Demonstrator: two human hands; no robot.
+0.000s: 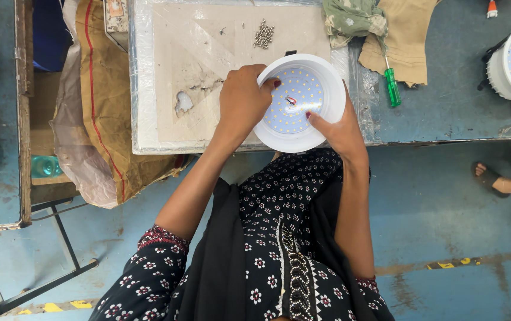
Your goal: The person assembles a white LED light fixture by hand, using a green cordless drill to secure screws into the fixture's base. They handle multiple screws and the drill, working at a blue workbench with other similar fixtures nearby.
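both arms reach forward, left grip (243,101) curled palm-down, right grip (339,128) cupped with fingertips pressing.

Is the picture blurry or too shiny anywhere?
Head view: mostly sharp and evenly lit, no strong shadows. The white lamp between the left hand and right hand looks bright but its dots stay clear. The plastic sheet shines a little. Edges bend slightly outward.

The white lamp housing (301,102) looks like smooth, slightly glossy plastic around a matt LED board. Under it lies a torn, rough cardboard sheet (208,65) beneath wrinkled glossy film. At two o'clock, a screwdriver (392,87) has a glossy translucent green plastic handle, beside soft matt cloth rags (380,30)
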